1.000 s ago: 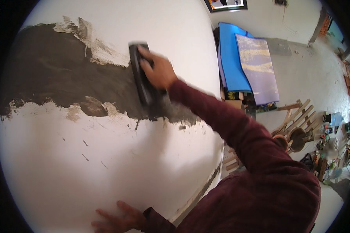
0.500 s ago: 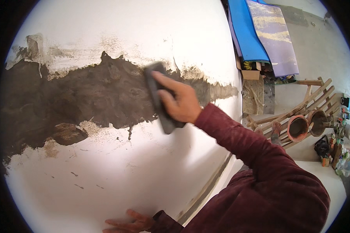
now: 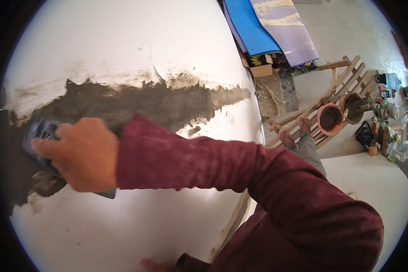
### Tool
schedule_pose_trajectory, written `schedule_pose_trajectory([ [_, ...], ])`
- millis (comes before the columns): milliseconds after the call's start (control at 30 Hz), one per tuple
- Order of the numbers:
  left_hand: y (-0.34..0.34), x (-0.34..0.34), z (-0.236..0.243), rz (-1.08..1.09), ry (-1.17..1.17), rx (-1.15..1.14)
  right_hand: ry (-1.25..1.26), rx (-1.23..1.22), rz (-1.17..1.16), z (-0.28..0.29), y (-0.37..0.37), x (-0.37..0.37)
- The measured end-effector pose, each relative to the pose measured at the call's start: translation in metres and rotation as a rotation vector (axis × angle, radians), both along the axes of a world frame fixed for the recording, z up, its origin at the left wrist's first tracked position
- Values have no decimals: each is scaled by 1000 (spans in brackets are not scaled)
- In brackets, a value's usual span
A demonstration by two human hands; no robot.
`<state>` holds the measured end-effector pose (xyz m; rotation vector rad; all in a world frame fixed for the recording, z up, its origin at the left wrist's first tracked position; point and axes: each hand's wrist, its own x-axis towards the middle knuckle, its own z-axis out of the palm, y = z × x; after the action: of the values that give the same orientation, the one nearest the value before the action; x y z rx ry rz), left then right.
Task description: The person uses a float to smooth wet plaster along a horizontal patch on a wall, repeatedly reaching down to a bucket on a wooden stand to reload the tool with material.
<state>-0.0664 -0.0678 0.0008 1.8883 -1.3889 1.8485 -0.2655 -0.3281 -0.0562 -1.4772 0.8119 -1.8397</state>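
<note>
My right hand is closed on a dark plastering float, pressed to the left part of a band of wet grey mortar on the white wall. The float is slightly blurred, and its far corner shows below the hand. My maroon-sleeved right forearm crosses in front of the mortar and hides part of it. The mortar has ragged edges and narrows to the right. Low in the view, my left hand lies against the wall with a finger stretched out; the picture's edge cuts off most of it.
My bare feet stand on a slatted wooden platform. Two mortar buckets sit on it beside them. Blue and purple foam mats hang over a cardboard box. Bottles, bags and other clutter lie at the far right.
My right hand has swept the float left and somewhat down along the mortar band. The view has shifted, so both feet now show and less of my left hand is in the picture.
</note>
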Motion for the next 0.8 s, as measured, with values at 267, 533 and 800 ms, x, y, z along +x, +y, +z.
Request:
schedule_pose_trajectory([
  [267,-7,3,-12,-108,-15,66,-364,897,-73,-310,41,13],
  [533,0,4,-8,-171,-18,92,-126,130,-34,-84,35,24],
  [800,-6,5,1,-82,-95,176,-396,604,-211,-297,39,12],
])
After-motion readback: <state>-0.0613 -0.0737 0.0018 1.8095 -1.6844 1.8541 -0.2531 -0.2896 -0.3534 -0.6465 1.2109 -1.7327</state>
